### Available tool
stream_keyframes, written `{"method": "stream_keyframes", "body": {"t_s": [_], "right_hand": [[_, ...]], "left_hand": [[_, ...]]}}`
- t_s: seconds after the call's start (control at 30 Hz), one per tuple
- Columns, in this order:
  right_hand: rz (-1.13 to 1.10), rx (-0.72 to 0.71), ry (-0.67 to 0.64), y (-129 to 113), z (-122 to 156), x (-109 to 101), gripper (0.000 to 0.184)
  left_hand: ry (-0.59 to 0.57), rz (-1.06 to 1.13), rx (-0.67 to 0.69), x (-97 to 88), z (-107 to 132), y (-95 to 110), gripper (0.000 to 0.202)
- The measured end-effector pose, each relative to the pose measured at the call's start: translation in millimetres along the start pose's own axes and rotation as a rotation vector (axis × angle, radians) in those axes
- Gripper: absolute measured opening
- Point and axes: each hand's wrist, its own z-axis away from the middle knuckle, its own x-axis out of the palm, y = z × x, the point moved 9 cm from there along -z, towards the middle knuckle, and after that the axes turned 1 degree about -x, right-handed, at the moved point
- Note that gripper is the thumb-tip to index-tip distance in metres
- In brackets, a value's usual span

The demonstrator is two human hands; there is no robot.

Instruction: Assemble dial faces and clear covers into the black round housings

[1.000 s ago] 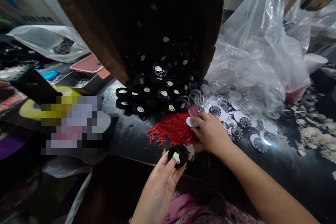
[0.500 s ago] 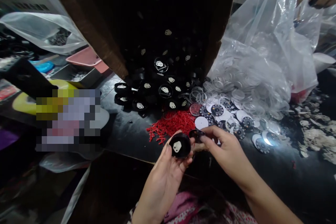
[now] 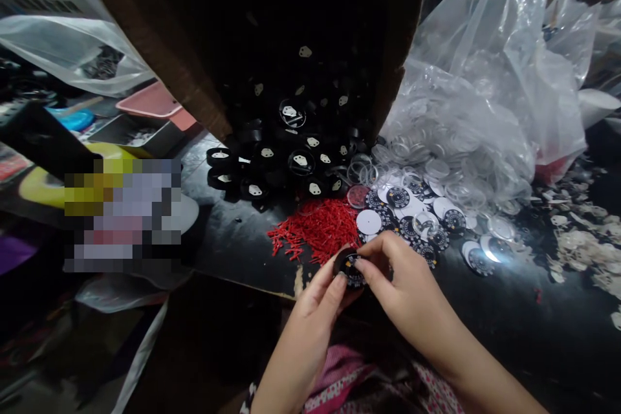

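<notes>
Both hands meet at the near edge of the dark table. My left hand (image 3: 317,297) grips a small round black case (image 3: 350,270) from below with thumb and fingers. My right hand (image 3: 395,278) pinches a printed dial disc onto the top of that case. Just beyond them lies a heap of small red pins (image 3: 317,229). More dial discs (image 3: 402,210), some white side up, are scattered to the right of the pins. Several black round cases (image 3: 291,162) spill from a tipped cardboard box (image 3: 204,77) behind.
A clear plastic bag (image 3: 485,116) of transparent round covers slumps at the right. Pale scraps (image 3: 582,239) litter the far right of the table. A pink tray (image 3: 158,103), a yellow object (image 3: 43,184) and another clear bag (image 3: 72,52) crowd the left.
My right hand picked a dial disc from the table and carried it to the black case. My left hand raised the case and turned it towards the disc.
</notes>
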Motion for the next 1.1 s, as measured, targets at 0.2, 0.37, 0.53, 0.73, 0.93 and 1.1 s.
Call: {"method": "stream_keyframes", "body": {"t_s": [0.2, 0.37, 0.53, 0.73, 0.93, 1.1], "right_hand": [[0.031, 0.139, -0.069, 20, 1, 3, 0.01], [-0.047, 0.127, -0.198, 26, 24, 19, 0.023], [-0.096, 0.044, -0.292, 19, 32, 30, 0.029], [0.521, -0.092, -0.192, 20, -6, 22, 0.013], [0.865, -0.246, -0.275, 16, -16, 38, 0.01], [0.865, -0.236, -0.275, 16, -19, 38, 0.008]], "left_hand": [[-0.073, -0.101, 0.011, -1.4, -2, -3, 0.037], [-0.086, -0.198, -0.019, -7.1, 4, -15, 0.032], [-0.064, -0.36, 0.039, -32.6, 11, -15, 0.035], [0.081, -0.084, 0.027, -58.4, 10, -8, 0.036], [0.144, 0.134, 0.003, -52.0, 12, -5, 0.035], [0.179, 0.22, 0.03, -51.3, 12, -8, 0.038]]}}
